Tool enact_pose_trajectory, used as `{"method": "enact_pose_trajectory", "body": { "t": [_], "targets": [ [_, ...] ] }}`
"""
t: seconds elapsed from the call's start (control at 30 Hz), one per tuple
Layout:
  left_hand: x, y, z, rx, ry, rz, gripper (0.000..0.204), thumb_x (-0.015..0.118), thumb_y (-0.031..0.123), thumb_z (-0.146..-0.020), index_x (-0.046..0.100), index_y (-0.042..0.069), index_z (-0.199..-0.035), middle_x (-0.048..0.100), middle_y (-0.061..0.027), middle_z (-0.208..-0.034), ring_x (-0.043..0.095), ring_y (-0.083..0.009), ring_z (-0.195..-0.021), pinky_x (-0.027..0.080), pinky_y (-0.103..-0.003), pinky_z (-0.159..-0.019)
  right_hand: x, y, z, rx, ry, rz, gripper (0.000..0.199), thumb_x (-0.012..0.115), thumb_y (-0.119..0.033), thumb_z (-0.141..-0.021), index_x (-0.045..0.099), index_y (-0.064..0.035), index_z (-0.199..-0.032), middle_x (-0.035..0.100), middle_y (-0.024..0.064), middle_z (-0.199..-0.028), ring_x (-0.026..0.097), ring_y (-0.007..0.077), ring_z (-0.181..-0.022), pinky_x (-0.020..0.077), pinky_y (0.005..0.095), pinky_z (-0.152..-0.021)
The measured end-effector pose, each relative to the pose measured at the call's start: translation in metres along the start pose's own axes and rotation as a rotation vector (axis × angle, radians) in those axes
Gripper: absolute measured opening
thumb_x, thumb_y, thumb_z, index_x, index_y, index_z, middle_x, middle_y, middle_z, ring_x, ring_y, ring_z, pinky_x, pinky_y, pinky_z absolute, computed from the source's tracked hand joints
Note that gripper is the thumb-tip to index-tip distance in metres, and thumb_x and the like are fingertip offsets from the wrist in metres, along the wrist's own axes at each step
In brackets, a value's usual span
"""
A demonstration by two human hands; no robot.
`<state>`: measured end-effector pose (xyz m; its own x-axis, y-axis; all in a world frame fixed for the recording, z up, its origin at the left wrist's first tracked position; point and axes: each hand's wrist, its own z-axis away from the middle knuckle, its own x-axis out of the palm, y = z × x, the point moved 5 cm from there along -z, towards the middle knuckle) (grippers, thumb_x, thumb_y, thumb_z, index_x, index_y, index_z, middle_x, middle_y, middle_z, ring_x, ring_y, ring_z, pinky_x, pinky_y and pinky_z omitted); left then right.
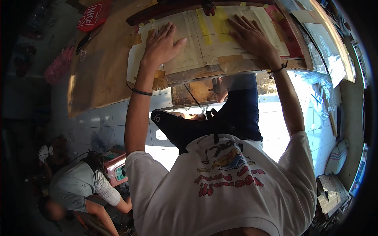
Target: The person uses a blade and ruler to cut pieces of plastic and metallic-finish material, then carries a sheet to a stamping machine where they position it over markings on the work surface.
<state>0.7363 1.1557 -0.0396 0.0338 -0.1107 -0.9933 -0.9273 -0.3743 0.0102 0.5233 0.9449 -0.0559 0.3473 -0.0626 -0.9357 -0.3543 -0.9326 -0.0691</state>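
Observation:
My left hand (162,45) lies flat, fingers stretched out and thumb apart, on the left part of a pale, taped work surface (181,55). On its right part rests my right hand (252,38), palm down with the fingers spread. Neither hand holds anything. Yellow tape strips (204,24) and thin dark lines run across the pale surface between them. A dark red bar (173,11) crosses just beyond the fingertips, with a dark red fitting at its middle. Another red piece (289,37) borders the surface to the right of my right hand.
Brown board (102,74) stretches leftward, bearing a red bag (93,16) and a dark tool. Clear sheets (321,37) stand at the right, with crumpled plastic film (325,88) below. Another person (78,185) bends down at lower left beside a pink container (116,169).

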Motion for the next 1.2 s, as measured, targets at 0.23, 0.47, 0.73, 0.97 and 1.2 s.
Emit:
{"method": "enact_pose_trajectory", "body": {
  "t": [0.23,0.47,0.73,0.97,1.2],
  "targets": [
    [0.001,-0.005,-0.005,-0.048,0.019,0.068,0.076,0.037,0.054,-0.099,0.032,-0.003,-0.149,0.028,-0.0179,-0.158,0.026,-0.0282,-0.147,0.018,-0.044,-0.122,-0.002,-0.006,-0.01,0.015,0.0,-0.03,0.056,0.04,-0.05,-0.102,0.04,-0.0207,-0.15,0.031,0.0116,-0.158,0.024,0.0312,-0.147,0.0155,0.0466,-0.121],
    [0.002,-0.012,-0.017,-0.076,0.001,0.053,0.082,0.04,0.058,-0.098,0.029,-0.005,-0.149,0.027,-0.0206,-0.158,0.028,-0.0332,-0.145,0.024,-0.041,-0.119,0.003,-0.002,-0.015,0.03,-0.004,-0.056,0.057,0.038,-0.054,-0.101,0.043,-0.0218,-0.147,0.032,0.0131,-0.157,0.024,0.0342,-0.147,0.0158,0.0472,-0.121],
    [0.0,-0.021,-0.029,-0.143,0.04,0.097,0.088,0.042,0.063,-0.095,0.03,-0.006,-0.148,0.031,-0.0206,-0.155,0.031,-0.0364,-0.143,0.03,-0.042,-0.117,0.001,0.004,-0.04,-0.128,-0.142,0.073,0.059,0.041,-0.05,-0.102,0.04,-0.0153,-0.149,0.032,0.0174,-0.156,0.027,0.0342,-0.145,0.0206,0.0455,-0.119],
    [0.002,-0.015,-0.018,-0.223,0.015,-0.006,0.08,0.039,0.057,-0.099,0.036,-0.007,-0.145,0.032,-0.0202,-0.155,0.034,-0.0412,-0.14,0.03,-0.044,-0.116,0.014,0.007,-0.044,-0.017,-0.064,-0.037,0.06,0.036,-0.053,-0.101,0.036,-0.0193,-0.151,0.03,0.0118,-0.158,0.025,0.0312,-0.147,0.0173,0.0479,-0.121],
    [0.002,-0.013,-0.028,-0.178,0.158,0.085,0.073,0.04,0.051,-0.1,0.042,-0.012,-0.138,0.04,-0.0264,-0.148,0.041,-0.0414,-0.135,0.031,-0.046,-0.115,0.009,0.008,-0.048,0.009,-0.043,-0.047,0.06,0.033,-0.052,-0.103,0.038,-0.0144,-0.15,0.03,0.0153,-0.158,0.023,0.032,-0.148,0.0175,0.0461,-0.121]
  ]
}}
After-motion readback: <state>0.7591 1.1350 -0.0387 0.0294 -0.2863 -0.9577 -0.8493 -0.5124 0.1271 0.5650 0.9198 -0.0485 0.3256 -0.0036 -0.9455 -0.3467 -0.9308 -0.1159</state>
